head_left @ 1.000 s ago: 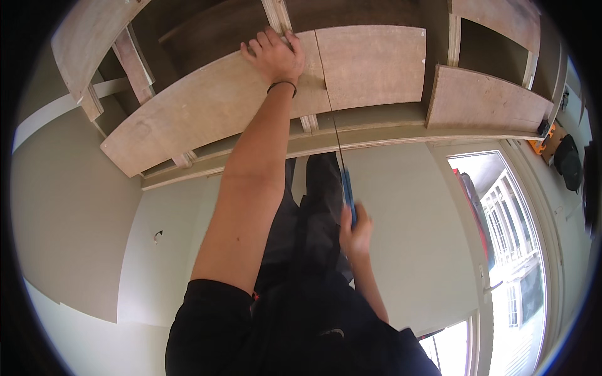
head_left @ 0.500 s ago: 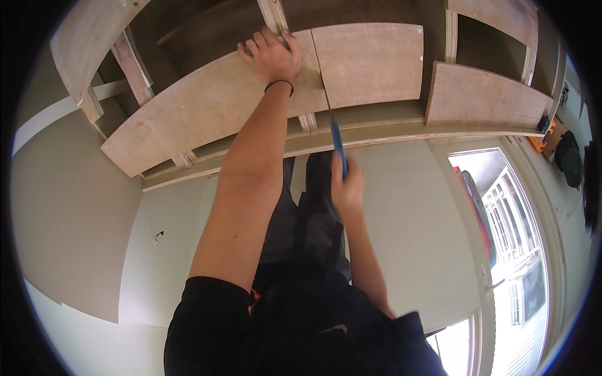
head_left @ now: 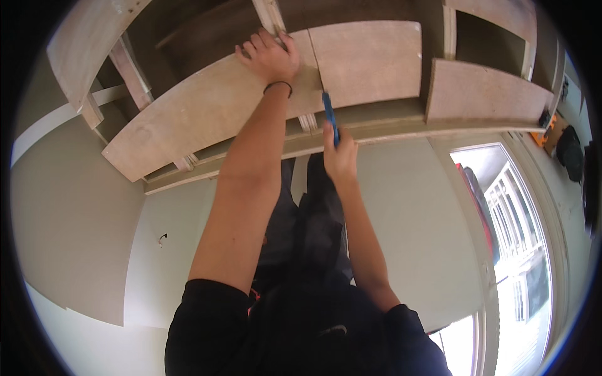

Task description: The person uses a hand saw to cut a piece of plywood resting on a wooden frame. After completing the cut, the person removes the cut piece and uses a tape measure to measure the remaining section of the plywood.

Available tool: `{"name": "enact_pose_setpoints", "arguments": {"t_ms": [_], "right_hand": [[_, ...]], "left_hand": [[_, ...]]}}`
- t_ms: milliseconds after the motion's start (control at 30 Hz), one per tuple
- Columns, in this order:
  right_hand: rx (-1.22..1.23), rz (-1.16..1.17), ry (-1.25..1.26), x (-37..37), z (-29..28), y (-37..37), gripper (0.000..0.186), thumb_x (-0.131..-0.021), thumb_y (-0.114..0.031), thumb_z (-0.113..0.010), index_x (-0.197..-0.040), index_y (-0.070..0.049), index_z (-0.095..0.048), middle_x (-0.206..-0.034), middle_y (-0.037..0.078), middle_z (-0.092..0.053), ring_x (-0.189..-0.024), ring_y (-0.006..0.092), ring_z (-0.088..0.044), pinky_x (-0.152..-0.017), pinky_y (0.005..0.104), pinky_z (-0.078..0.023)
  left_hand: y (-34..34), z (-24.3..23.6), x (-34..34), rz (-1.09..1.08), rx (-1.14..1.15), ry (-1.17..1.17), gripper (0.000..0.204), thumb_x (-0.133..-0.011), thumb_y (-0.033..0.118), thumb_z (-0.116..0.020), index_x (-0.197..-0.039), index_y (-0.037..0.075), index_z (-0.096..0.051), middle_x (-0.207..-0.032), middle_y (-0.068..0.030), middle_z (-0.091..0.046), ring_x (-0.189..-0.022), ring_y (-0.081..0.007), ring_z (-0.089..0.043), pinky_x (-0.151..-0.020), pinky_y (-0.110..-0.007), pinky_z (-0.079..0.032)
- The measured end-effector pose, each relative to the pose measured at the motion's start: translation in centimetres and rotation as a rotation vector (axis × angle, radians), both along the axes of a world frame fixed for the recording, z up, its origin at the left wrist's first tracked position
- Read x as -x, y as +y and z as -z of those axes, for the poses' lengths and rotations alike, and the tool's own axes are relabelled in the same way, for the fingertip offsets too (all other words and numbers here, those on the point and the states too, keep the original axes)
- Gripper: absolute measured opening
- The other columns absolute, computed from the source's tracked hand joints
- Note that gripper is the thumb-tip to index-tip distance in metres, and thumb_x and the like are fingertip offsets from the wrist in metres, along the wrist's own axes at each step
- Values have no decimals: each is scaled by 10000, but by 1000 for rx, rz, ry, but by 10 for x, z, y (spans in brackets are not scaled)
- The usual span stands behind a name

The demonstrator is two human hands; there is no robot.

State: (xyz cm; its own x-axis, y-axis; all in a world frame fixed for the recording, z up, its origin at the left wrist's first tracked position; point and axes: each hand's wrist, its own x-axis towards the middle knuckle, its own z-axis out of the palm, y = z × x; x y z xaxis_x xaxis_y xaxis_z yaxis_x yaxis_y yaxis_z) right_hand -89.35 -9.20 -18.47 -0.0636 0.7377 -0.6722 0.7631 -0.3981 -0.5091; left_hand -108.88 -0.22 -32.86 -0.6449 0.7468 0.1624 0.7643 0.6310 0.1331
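Note:
A long curved plywood board (head_left: 182, 113) lies across the wooden frame in front of me. My left hand (head_left: 276, 56) presses on it near its upper edge, fingers spread, beside a light wood batten (head_left: 268, 15). To the right of that hand, a thin dark line crosses the board. My right hand (head_left: 340, 153) is closed round the handle of a blue-handled saw (head_left: 330, 113), below the board. The saw's handle reaches up to the lower end of the line; its thin blade is hardly visible now. Right of the line the plywood section (head_left: 370, 62) continues.
More curved plywood panels flank the board at the upper left (head_left: 91, 50) and right (head_left: 483, 94). A wooden ledge (head_left: 389, 133) runs below it. Farther right are a bright glazed door (head_left: 514, 232) and a dark cap-like object (head_left: 569, 153). A wire (head_left: 163, 239) pokes from the left wall.
My right hand has moved up with the saw, bringing its handle to the board's lower edge. The blade seen earlier along the line is now mostly hidden. My left hand stays in place.

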Motion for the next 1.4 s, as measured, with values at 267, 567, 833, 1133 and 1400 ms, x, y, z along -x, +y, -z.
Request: {"name": "enact_pose_setpoints", "arguments": {"t_ms": [267,567,833,1133,1400], "right_hand": [[426,-23,-265,-34,-177,-17,321,-943,-271,-619,-923,48,-592,-639,217,-591,-595,420,-633,-553,444,-491],[15,37,-48,-11,-18,-11,468,-970,-400,-563,-904,62,-598,-759,315,-605,-753,500,-605,-666,499,-481],[408,21,-232,-39,-159,-21,306,-948,-246,-611,-897,56,-597,-655,237,-590,-572,395,-625,-531,431,-473],[109,125,15,-9,-37,-5,434,-972,-367,-577,-857,51,-590,-667,279,-577,-649,487,-578,-569,459,-455],[144,119,-7,-31,-111,-21,394,-975,-299,-586,-750,15,-505,-531,170,-471,-424,290,-446,-454,391,-377]], "left_hand": [[1,-1,1,-6,24,24,384,-844,344,-556,-1007,7,-637,-923,-139,-596,-941,-324,-522,-1058,-569,-302],[1,2,1,-5,15,51,391,-831,346,-563,-1008,5,-638,-928,-138,-601,-944,-318,-525,-1059,-569,-303],[0,4,0,-20,33,13,385,-834,332,-565,-1017,1,-637,-922,-136,-595,-946,-324,-524,-1060,-572,-299],[2,-3,0,-4,41,-47,397,-855,327,-548,-1056,-7,-626,-952,-156,-608,-969,-336,-531,-1061,-579,-289],[11,-4,15,31,-208,-134,340,-930,280,-516,-1103,-12,-543,-1011,-182,-636,-983,-344,-534,-985,-510,-294]]}}
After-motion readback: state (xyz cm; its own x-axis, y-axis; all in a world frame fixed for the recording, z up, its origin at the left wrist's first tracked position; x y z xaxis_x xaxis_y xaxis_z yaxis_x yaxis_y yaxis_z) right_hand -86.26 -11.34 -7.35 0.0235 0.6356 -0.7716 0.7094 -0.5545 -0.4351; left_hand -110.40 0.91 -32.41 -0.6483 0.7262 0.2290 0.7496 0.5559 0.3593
